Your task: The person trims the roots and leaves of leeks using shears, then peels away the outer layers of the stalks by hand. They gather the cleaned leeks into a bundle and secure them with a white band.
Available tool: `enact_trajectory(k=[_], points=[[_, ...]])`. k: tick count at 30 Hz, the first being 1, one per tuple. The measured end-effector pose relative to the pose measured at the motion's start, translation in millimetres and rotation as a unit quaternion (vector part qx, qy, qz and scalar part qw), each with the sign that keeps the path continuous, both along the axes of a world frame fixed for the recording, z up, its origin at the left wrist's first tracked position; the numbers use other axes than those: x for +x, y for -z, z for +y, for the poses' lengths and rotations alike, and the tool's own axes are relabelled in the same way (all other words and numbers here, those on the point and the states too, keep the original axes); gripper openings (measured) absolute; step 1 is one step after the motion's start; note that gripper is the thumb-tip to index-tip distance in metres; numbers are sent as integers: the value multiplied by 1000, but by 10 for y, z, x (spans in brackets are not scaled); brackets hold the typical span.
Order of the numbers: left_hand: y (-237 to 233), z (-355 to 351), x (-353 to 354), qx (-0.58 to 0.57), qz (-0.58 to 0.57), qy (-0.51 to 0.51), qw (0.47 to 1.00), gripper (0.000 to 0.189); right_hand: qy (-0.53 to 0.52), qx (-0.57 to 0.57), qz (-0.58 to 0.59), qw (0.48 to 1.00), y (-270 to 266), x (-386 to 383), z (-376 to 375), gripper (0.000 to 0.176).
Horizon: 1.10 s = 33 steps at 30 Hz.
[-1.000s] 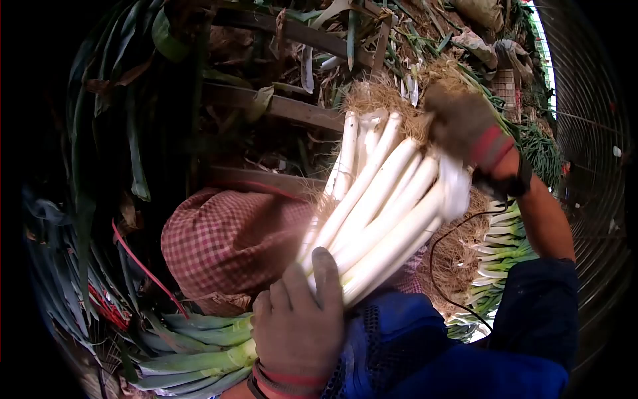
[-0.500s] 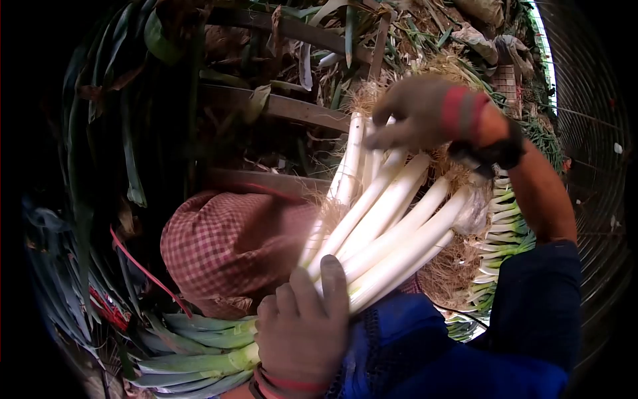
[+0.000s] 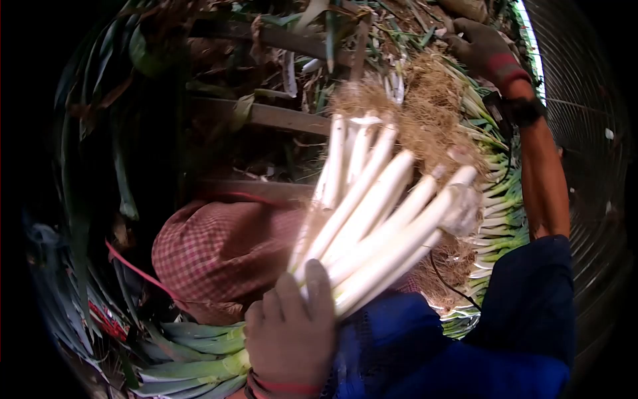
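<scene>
My left hand, in a brownish work glove with a red cuff, is wrapped round a bunch of leeks. Their white shanks fan up and to the right, ending in roots, while the green leaves stick out at lower left below the hand. Some root ends are trimmed short; a shaggy root clump hangs at the top of the bunch. Far off at the upper right is my right hand, gloved too, reaching past the bunch. Its fingers look loosely apart with nothing visible in them, near the debris there.
Rows of leeks lie stacked along the right, beside matted roots. A wooden frame and leaf litter are at the back. Checked cloth covers a leg at left. Ribbed sheeting forms the right side.
My right hand has moved from over the root ends up and to the right, away from the bunch. My left hand keeps its hold, and the view has shifted slightly.
</scene>
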<state>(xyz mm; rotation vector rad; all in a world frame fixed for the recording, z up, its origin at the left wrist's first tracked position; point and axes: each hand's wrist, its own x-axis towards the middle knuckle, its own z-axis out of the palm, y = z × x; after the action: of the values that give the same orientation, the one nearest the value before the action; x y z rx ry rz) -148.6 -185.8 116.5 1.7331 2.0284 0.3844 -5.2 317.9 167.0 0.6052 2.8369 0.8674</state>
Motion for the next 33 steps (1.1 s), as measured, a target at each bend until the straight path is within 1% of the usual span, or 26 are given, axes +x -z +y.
enact_trajectory(k=[1,2,4,5,6,7,9,10,11,12,13,14,15,16,17,19,20,21,22,23,25,27,28,29,32,33], points=[[35,7,19,12,32,-10,999,40,112,-182,-24,977,-220,-18,-295,34],[54,20,34,22,66,-23,997,36,217,-357,-40,908,-410,-60,-617,41],[29,27,52,-1,55,-28,998,43,280,-493,-105,817,-677,-36,-1193,46],[13,14,50,-30,43,-34,998,50,280,-573,-55,768,-749,5,-1490,45],[39,5,60,-36,45,-33,998,60,326,-526,-96,780,-888,-110,-1778,46],[57,26,67,-35,48,-29,998,60,299,-500,-123,804,-873,-73,-1954,47],[79,81,85,29,59,-55,996,47,211,-496,-56,840,-580,225,-2172,35],[85,86,90,30,62,-54,996,47,211,-496,-53,841,-438,355,-2144,35],[86,82,90,21,62,-56,996,53,134,-444,-13,886,-302,477,-2084,24],[95,74,84,12,63,-60,996,58,53,-385,26,921,-163,584,-1990,13],[80,41,66,14,64,-59,996,58,50,-259,106,959,-60,695,-1687,8],[61,10,52,17,58,-66,996,59,135,-176,161,962,-124,736,-1294,7],[48,-11,37,23,53,-74,996,60,245,-37,133,960,-246,776,-908,13],[64,-41,13,29,55,-76,995,60,196,18,173,965,-364,860,-653,20],[90,-92,-13,30,61,-71,995,62,194,21,175,965,-397,816,-622,20],[156,43,105,27,74,-64,995,65,95,-255,198,942,-283,871,-420,24],[128,68,133,11,50,-83,995,76,125,-320,91,935,-271,810,-633,31],[112,70,138,-4,25,-102,994,90,126,-422,86,894,-107,765,-700,38],[114,64,138,-2,27,-103,994,90,203,-516,26,832,70,763,-645,42],[135,35,130,-7,37,-91,995,90,288,-407,-172,849,-268,113,-1122,35],[166,14,106,-12,52,-77,996,90,155,-387,-64,907,192,340,-1039,27],[155,8,93,-5,43,-76,996,93,197,-235,66,950,437,522,-554,32],[124,6,80,-3,47,-74,996,93,236,-106,77,963,436,577,-265,31],[78,33,59,-9,28,-85,996,94,287,-52,107,951,402,637,-97,27],[57,25,21,-20,-5,-110,994,95,254,-97,228,935,666,967,11,29],[71,21,4,-21,-25,-127,991,94,165,-237,205,935,860,1123,-5,28]])
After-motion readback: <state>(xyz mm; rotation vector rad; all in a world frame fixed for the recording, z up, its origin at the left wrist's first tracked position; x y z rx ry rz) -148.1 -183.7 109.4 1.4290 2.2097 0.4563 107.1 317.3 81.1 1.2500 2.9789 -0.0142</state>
